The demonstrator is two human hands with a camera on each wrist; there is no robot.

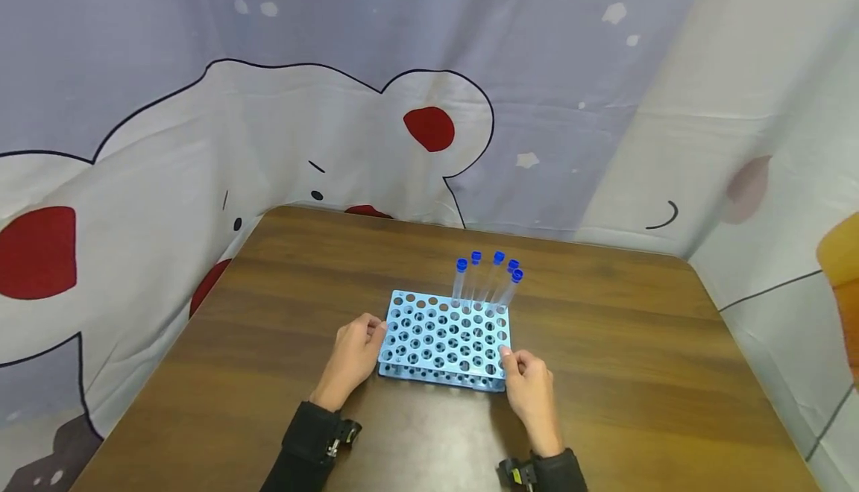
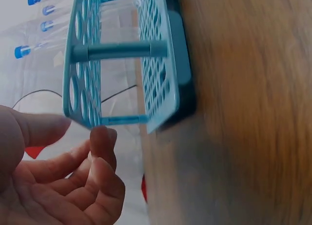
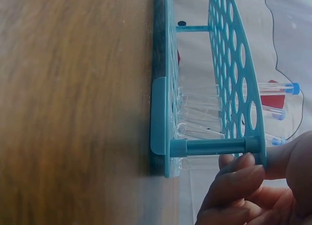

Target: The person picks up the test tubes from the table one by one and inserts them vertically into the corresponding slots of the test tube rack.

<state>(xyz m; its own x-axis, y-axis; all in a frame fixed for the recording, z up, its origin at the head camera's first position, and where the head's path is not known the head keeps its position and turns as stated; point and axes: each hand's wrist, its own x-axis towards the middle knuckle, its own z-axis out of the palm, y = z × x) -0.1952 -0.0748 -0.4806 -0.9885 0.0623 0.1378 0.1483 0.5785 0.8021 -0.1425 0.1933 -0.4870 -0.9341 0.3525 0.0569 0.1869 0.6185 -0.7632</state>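
Observation:
A light blue test tube rack [image 1: 419,366] with rows of round holes stands on the table. Several clear test tubes [image 1: 459,283] with blue caps are in its holes along the far right side, some leaning. My left hand [image 1: 352,354] pinches the left end of the rack; in the left wrist view the thumb and a fingertip meet the corner of its upper plate. At the opposite end, my right hand [image 1: 530,391] pinches the upper plate's edge, thumb above and fingers [image 3: 239,178] below, beside a connecting post [image 3: 214,146].
The brown wooden table [image 1: 637,373] extends on all sides of the rack. A patterned cloth [image 1: 537,104] hangs behind the table and along its sides. Both wrists carry dark straps with small cameras [image 1: 517,471].

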